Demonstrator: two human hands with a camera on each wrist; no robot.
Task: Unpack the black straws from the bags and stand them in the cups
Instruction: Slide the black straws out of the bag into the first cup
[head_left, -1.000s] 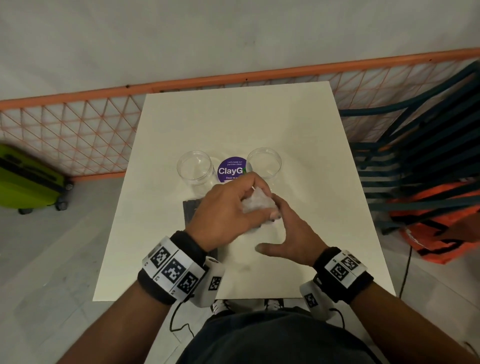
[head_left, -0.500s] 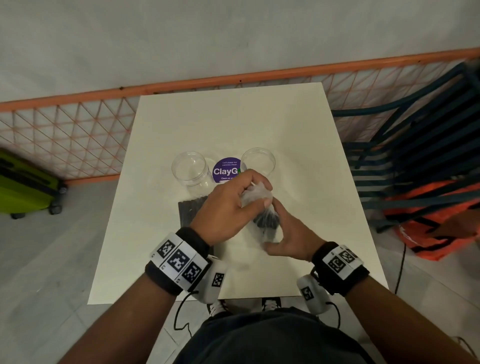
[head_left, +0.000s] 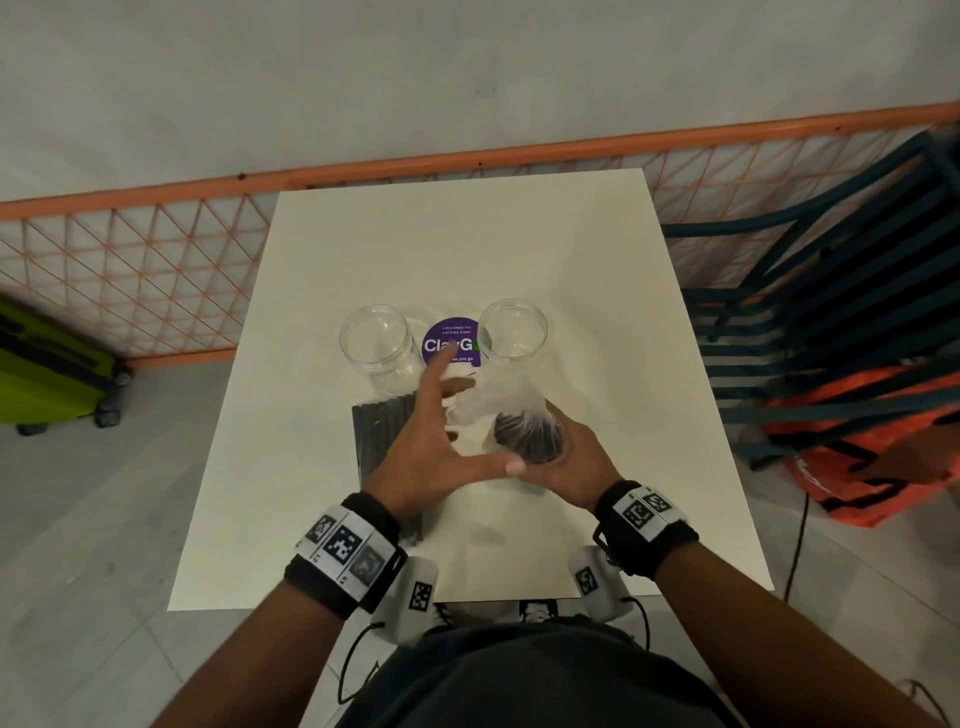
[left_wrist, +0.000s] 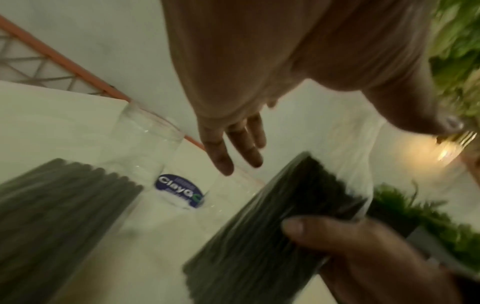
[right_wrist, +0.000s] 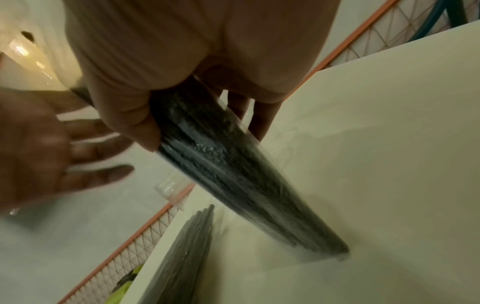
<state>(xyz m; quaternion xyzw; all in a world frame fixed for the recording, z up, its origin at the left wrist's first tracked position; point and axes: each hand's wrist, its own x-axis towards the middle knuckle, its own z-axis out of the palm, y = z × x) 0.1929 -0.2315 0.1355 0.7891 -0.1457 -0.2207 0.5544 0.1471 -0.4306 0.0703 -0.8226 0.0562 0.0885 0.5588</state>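
Two clear empty cups, the left cup (head_left: 376, 345) and the right cup (head_left: 513, 330), stand mid-table. My right hand (head_left: 571, 460) grips a clear bag of black straws (head_left: 522, 428) standing on end in front of the right cup; the right wrist view shows thumb and fingers wrapped round that bag (right_wrist: 233, 164). My left hand (head_left: 439, 436) hovers just left of the bag's crumpled top with fingers (left_wrist: 233, 148) spread, holding nothing. A second bag of black straws (head_left: 376, 431) lies flat on the table under my left hand, and shows in the left wrist view as the second bag (left_wrist: 52, 205).
A round purple sticker (head_left: 449, 343) lies between the cups. The white table (head_left: 467, 249) ends near my body. An orange mesh fence (head_left: 156, 270) runs behind it. A green suitcase (head_left: 47, 374) sits on the floor at left, stacked dark chairs (head_left: 810, 312) at right.
My left hand let go of the bag's top and spread open. The right hand took the bag round its body and stood it upright.
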